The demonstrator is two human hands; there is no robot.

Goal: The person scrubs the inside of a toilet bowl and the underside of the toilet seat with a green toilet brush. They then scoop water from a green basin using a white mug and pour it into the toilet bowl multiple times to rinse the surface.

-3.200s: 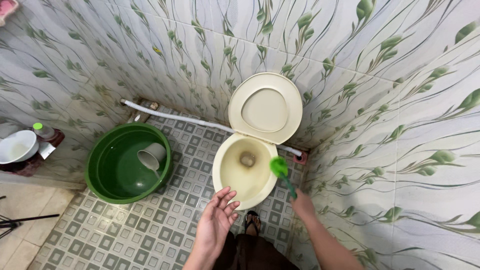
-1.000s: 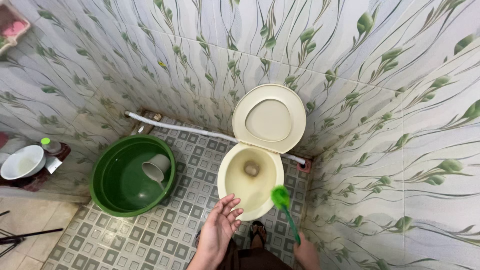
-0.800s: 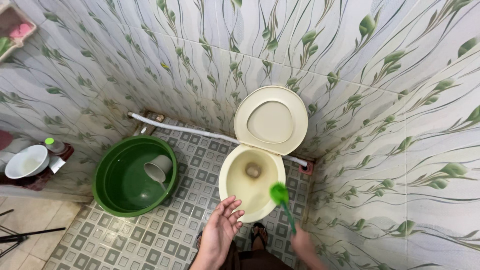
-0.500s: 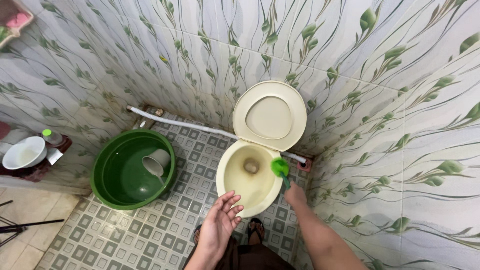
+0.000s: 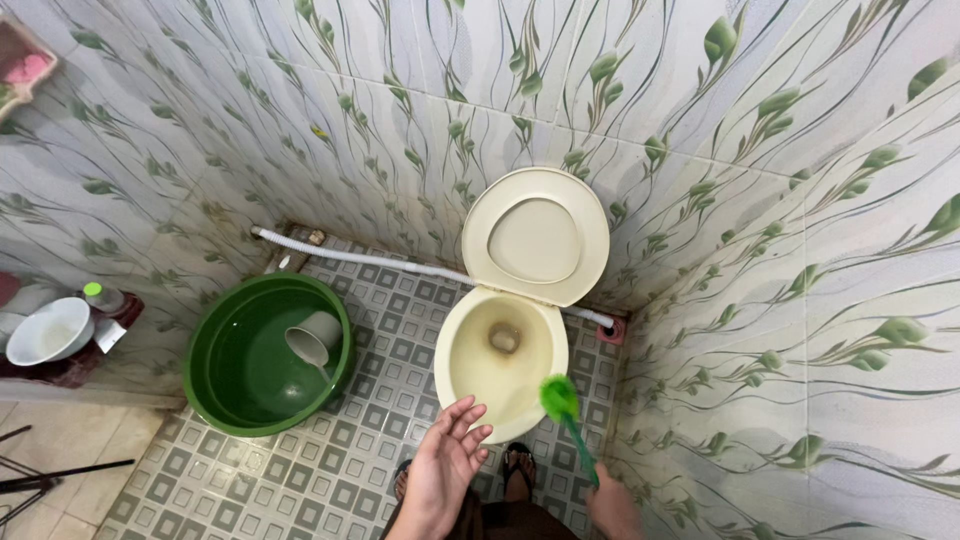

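A cream toilet bowl (image 5: 455,350) stands in the tiled corner, its lid (image 5: 535,235) raised against the wall. My right hand (image 5: 610,510), at the bottom edge, grips the handle of a green toilet brush (image 5: 560,398). The brush head rests at the bowl's near right rim. My left hand (image 5: 448,462) hovers open, palm up and fingers spread, just in front of the bowl and holds nothing. A sandalled foot (image 5: 517,467) shows between my hands.
A green basin (image 5: 205,375) of water with a grey scoop (image 5: 312,337) in it sits left of the toilet. A white ribbed hose (image 5: 370,260) runs along the wall base. A white bowl (image 5: 45,330) and a small bottle (image 5: 100,297) stand at far left.
The brush head has slid from the bowl's far right rim back to its near right rim as my right hand drew toward me. My left hand stays open in place.
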